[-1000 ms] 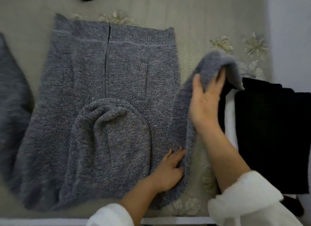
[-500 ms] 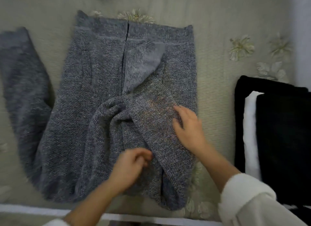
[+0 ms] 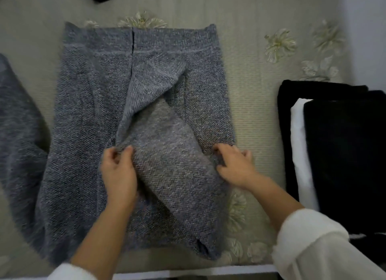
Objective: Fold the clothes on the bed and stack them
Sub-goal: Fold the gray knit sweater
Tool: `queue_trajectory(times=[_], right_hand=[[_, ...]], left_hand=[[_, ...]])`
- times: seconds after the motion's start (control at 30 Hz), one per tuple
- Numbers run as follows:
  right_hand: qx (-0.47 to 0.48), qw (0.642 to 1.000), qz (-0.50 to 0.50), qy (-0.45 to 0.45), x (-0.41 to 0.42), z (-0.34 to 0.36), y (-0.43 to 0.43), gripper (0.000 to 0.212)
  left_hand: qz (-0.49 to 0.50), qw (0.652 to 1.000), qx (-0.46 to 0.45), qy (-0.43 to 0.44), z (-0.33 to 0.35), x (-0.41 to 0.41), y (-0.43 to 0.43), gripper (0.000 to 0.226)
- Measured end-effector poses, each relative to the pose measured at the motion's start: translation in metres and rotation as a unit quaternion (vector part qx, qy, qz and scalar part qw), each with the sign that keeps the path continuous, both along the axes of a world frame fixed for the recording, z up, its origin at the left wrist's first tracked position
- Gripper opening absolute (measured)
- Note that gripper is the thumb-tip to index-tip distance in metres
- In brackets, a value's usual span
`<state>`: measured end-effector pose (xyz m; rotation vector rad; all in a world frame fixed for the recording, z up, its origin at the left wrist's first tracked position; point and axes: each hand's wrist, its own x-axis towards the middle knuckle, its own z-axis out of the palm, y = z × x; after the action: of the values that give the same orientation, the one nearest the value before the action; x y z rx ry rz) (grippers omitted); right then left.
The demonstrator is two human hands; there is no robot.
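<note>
Grey knit sweater (image 3: 83, 112) lies flat mid-bed (image 3: 254, 112), sleeve (image 3: 171, 167) folded diagonally across it. Left hand (image 3: 118, 171) pinches the sleeve's left edge, thumb against fingers. Right hand (image 3: 236, 167), fingers curled, grips its right edge. Folded black stack (image 3: 344, 154) sits to the right.

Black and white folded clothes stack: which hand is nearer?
Right. The right hand grips the grey knitted sweater just left of the stack; the left hand pinches it farther left.
</note>
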<state>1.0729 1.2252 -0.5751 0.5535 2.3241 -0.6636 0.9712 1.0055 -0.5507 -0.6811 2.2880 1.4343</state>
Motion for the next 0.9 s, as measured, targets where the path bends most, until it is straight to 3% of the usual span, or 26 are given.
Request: queue_trajectory(times=[0.1, 0.2, 0.27, 0.33, 0.43, 0.53, 0.63, 0.7, 0.8, 0.83, 0.9], right_hand=[[0.022, 0.998, 0.043, 0.033, 0.007, -0.001, 0.007, 0.030], [0.056, 0.984, -0.097, 0.138, 0.015, 0.000, 0.007, 0.020], [0.110, 0.981, -0.136, 0.087, 0.020, -0.004, 0.000, 0.018], [0.137, 0.978, -0.155, 0.019, 0.019, -0.008, -0.011, 0.032], [0.127, 0.967, -0.168, 0.142, 0.004, -0.006, -0.030, 0.051], [0.063, 0.967, -0.062, 0.238, -0.015, -0.007, -0.049, 0.057], [-0.007, 0.988, 0.033, 0.149, -0.024, -0.019, -0.061, 0.061], [-0.015, 0.994, 0.031, 0.107, -0.024, -0.030, -0.063, 0.063], [-0.028, 0.989, -0.049, 0.139, -0.028, -0.029, -0.063, 0.071], [-0.036, 0.984, -0.086, 0.149, -0.031, -0.027, -0.062, 0.077], [-0.053, 0.975, -0.166, 0.142, -0.037, -0.020, -0.055, 0.084]], left_hand=[[-0.013, 0.997, -0.016, -0.068, -0.001, 0.005, -0.019, 0.026], [-0.067, 0.993, -0.046, -0.081, -0.003, 0.004, -0.022, 0.016], [-0.112, 0.986, -0.115, -0.040, -0.005, 0.001, -0.020, 0.026], [-0.170, 0.966, -0.190, 0.050, -0.007, -0.004, -0.013, 0.049], [-0.277, 0.917, -0.229, 0.172, -0.006, -0.023, 0.012, 0.069], [-0.402, 0.841, -0.273, 0.235, -0.015, -0.057, 0.038, 0.069], [-0.505, 0.751, -0.362, 0.224, -0.033, -0.094, 0.060, 0.080], [-0.526, 0.730, -0.406, 0.159, -0.043, -0.116, 0.069, 0.086], [-0.493, 0.785, -0.369, 0.068, -0.045, -0.142, 0.076, 0.065], [-0.466, 0.821, -0.323, 0.065, -0.042, -0.148, 0.077, 0.054], [-0.319, 0.934, -0.145, 0.073, -0.031, -0.160, 0.076, 0.039]])
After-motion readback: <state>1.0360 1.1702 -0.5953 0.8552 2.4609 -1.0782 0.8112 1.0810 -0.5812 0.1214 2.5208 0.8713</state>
